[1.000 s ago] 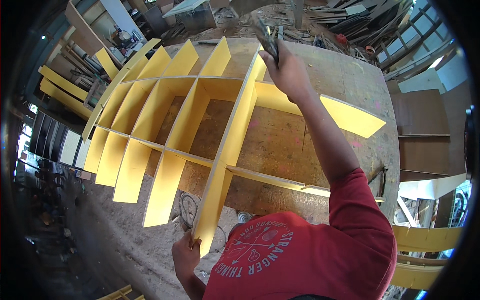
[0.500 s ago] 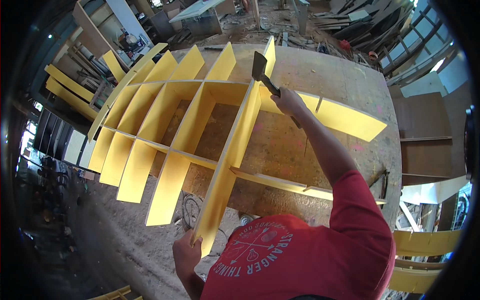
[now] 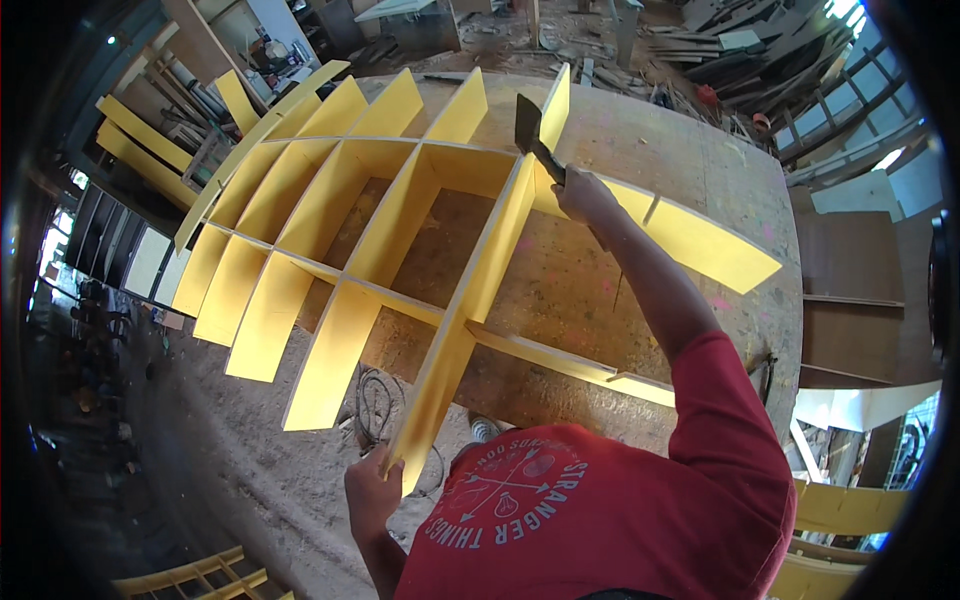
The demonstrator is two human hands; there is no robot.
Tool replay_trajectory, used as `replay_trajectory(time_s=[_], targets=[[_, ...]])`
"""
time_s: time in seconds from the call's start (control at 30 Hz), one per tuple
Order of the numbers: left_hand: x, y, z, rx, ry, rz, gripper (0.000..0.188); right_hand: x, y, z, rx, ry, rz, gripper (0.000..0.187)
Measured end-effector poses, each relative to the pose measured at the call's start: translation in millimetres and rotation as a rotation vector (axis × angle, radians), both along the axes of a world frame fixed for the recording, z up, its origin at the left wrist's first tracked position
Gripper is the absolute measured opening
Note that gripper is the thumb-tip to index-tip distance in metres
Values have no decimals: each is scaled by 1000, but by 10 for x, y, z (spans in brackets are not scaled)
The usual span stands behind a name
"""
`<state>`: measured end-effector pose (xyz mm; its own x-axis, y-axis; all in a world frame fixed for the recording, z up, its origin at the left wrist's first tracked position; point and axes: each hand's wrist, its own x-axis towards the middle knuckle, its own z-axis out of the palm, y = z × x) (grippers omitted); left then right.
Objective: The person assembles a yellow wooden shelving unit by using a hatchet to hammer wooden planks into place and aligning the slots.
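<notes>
A lattice of yellow slotted boards (image 3: 399,220), set on edge and crossing one another, stands on a wooden worktable (image 3: 700,150). My left hand (image 3: 373,490) is closed on the near end of one long yellow board (image 3: 436,385), its thumb on the board's face. My right hand (image 3: 585,195) grips the handle of a hatchet-like tool (image 3: 528,125) with a broad dark head. That head is raised near the crossing of the long board and a far cross board (image 3: 700,240). At this crossing, the picture does not show whether the tool touches the wood.
Several boards overhang the table's left and near edges. A coiled cable (image 3: 377,405) lies on the dirt floor (image 3: 250,440). Loose yellow planks (image 3: 145,150) lean at the far left, scrap wood (image 3: 740,40) is piled at the far right, and brown panels (image 3: 850,255) stand right of the table.
The view has shifted slightly, so the lattice sits a little differently in the picture. Both hands keep their grips, and the tool's head stays close to the same crossing.
</notes>
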<state>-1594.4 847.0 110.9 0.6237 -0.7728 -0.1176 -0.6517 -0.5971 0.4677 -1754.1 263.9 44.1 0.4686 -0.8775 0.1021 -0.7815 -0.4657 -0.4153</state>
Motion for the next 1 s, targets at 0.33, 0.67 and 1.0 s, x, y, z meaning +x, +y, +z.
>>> replay_trajectory(time_s=[0.33,0.67,1.0], targets=[[-1,118,-77,-27,104,38,33,202,113,989,-89,-312,-2,46],[38,1,-20,0,119,47,34,225,-132,146,43,47,-41,45],[17,6,17,-12,141,29,33,-17,58,876,-102,-466,-14,46]])
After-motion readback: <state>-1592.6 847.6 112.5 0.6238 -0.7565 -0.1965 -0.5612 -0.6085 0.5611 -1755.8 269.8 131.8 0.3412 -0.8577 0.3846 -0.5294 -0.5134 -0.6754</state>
